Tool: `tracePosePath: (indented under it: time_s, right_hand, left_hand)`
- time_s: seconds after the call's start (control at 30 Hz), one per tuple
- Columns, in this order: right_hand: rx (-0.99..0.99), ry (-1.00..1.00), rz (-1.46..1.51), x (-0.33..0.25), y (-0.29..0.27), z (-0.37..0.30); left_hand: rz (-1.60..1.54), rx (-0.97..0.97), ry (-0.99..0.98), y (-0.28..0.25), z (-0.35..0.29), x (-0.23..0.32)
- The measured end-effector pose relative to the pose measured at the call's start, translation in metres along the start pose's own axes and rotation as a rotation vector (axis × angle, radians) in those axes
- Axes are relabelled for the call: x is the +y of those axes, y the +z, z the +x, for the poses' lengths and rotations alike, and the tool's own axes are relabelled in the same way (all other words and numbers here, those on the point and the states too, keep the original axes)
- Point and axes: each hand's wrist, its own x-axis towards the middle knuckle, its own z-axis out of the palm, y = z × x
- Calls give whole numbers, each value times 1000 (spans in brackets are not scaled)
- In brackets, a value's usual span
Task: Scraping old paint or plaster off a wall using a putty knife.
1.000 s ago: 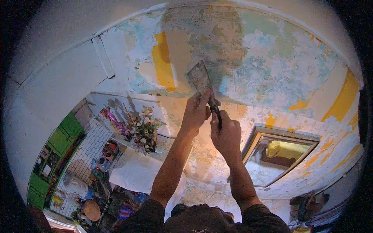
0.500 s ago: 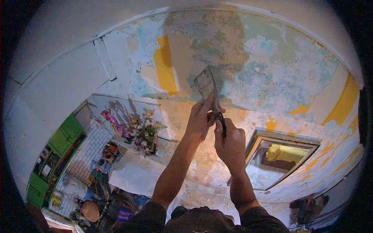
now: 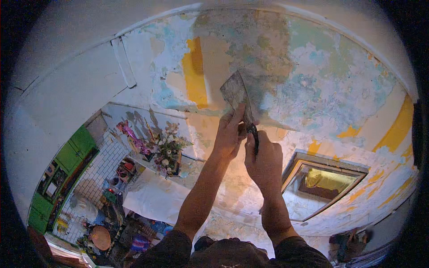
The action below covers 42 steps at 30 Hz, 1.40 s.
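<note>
A wide-bladed scraper (image 3: 235,91) with a dark handle is held up against the patchy wall (image 3: 308,96), its blade pointing up and slightly left. My right hand (image 3: 264,156) is wrapped round the handle. Higher up, my left hand (image 3: 230,136) grips the scraper near the base of the blade, with fingers laid along the metal. Around the blade the wall shows bare grey-blue plaster, peeling beige paint and a yellow strip (image 3: 195,76). Whether the blade's edge touches the wall I cannot tell.
A framed opening or mirror (image 3: 333,159) is at the right. To the left are a flower arrangement (image 3: 170,149), a pink ornament (image 3: 132,138), a white surface (image 3: 154,192), green cabinets (image 3: 79,145), white wall tiles (image 3: 96,174) and a round brown top (image 3: 101,237).
The scraper and both hands have shifted slightly, the blade a little up and left in view. The whole view has also moved a little. Both hands keep their grip.
</note>
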Motion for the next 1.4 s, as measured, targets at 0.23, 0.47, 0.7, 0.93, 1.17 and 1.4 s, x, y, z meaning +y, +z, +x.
tracePosePath:
  time_s: [0.23,0.47,0.7,0.93,1.17,1.4]
  right_hand:
    - [-99,116,-119,-7,-11,3]
    - [-111,81,-84,-5,-2,7]
    - [-4,-53,0,-10,-6,5]
    - [-69,55,-94,-11,-3,5]
    - [-53,16,-89,-1,-1,-2]
    - [0,-14,-13,-3,3,1]
  left_hand:
    - [10,-66,-123,1,-6,-2]
    - [52,124,-94,6,-1,5]
    - [-30,-6,40,3,-5,7]
    - [-41,-16,-79,-2,-1,4]
    - [9,63,-110,-1,-6,-4]
    - [-48,45,-23,-2,-3,1]
